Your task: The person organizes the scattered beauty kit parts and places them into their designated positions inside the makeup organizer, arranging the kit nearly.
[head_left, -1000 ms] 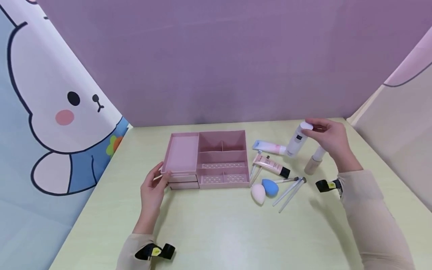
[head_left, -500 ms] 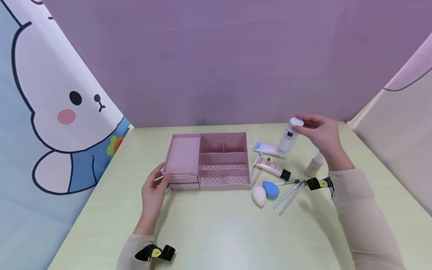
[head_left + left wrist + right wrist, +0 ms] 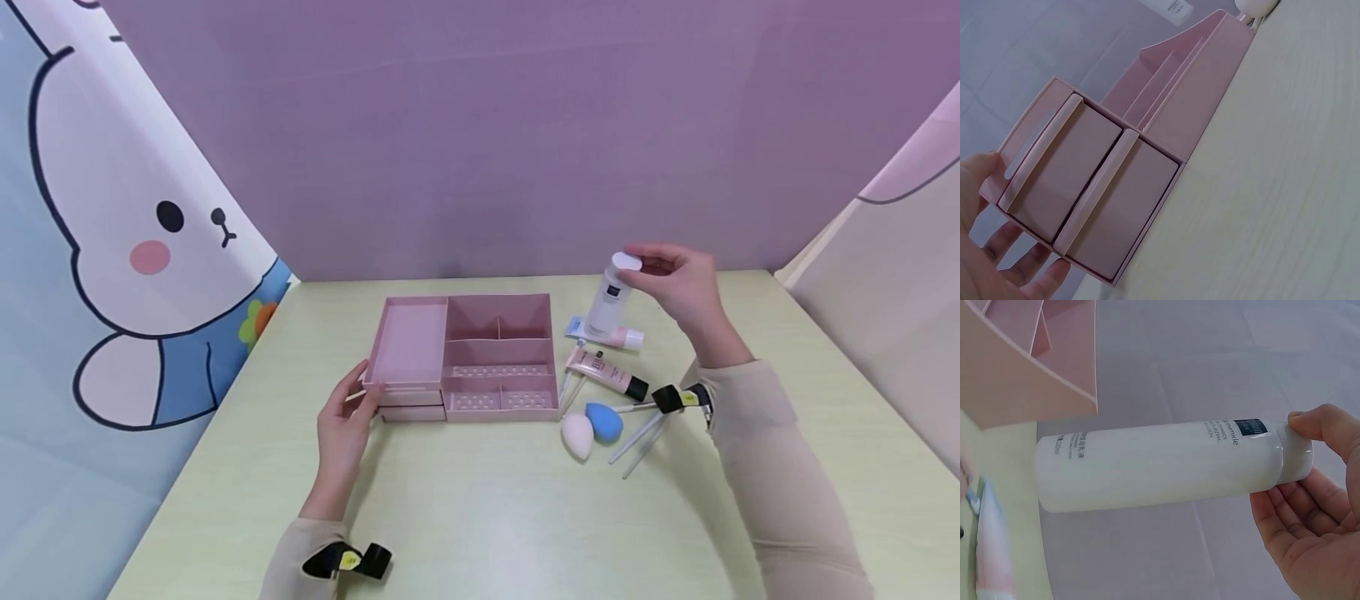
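Note:
In the head view my right hand [image 3: 678, 287] pinches a white lotion bottle [image 3: 607, 300] by its cap, holding it in the air above the blue-and-pink tube [image 3: 626, 339]. The right wrist view shows thumb and fingers round the cap of this bottle [image 3: 1166, 464], its base pointing toward the organizer. My left hand [image 3: 347, 429] grips the left side of a pink makeup organizer [image 3: 501, 417] near its front corner. Two drawers with long handles [image 3: 1125, 212] are closed in the left wrist view. The organizer's open compartments on the right hold nothing visible.
Right of the organizer lie a BB cream tube [image 3: 600, 369], a blue makeup sponge [image 3: 603, 422], a pale pink sponge [image 3: 577, 436] and several makeup brushes [image 3: 633, 437]. A purple backdrop [image 3: 525, 150] rises behind the table. My right forearm hides the second bottle's spot.
My right hand has carried the lotion bottle leftward and slightly up, toward the organizer, and the bottle has become more upright. The left hand stays in place on the organizer.

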A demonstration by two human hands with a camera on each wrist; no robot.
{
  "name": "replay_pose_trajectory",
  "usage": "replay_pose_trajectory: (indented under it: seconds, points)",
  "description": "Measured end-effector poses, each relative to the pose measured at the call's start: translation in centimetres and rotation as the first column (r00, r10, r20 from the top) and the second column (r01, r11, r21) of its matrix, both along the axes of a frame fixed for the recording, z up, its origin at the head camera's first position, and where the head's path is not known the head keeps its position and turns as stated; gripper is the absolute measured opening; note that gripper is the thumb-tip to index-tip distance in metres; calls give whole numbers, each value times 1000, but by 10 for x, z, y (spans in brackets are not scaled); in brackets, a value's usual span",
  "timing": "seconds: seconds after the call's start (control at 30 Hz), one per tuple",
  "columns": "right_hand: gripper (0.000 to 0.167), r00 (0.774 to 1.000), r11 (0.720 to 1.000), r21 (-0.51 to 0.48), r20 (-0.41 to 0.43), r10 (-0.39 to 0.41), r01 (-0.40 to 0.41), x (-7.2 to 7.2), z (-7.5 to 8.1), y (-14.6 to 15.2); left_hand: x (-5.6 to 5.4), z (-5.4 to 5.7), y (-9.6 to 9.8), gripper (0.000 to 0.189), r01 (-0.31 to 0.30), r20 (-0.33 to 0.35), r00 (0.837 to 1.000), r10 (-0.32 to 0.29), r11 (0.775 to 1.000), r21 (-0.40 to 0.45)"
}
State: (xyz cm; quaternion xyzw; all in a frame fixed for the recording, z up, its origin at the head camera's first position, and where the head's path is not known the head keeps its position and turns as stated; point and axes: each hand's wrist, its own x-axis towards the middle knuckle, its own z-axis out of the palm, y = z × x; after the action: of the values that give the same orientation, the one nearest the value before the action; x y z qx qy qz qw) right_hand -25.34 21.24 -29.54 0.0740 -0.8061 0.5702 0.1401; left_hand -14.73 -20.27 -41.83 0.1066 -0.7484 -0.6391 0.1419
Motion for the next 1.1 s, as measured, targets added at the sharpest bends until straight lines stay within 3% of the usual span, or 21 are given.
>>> replay_pose_trajectory:
  seconds: [0.63, 1.1]
  points:
    - [40, 992, 991, -60, -60, 115, -119, -10, 7, -49, -2, -4, 6, 46, -20, -28, 999, 20, 1000, -13]
    - [41, 988, 984, -95, 12, 152, -150, -18, 7, -85, -2, -1, 8, 46, -30, -32, 999, 30, 1000, 0]
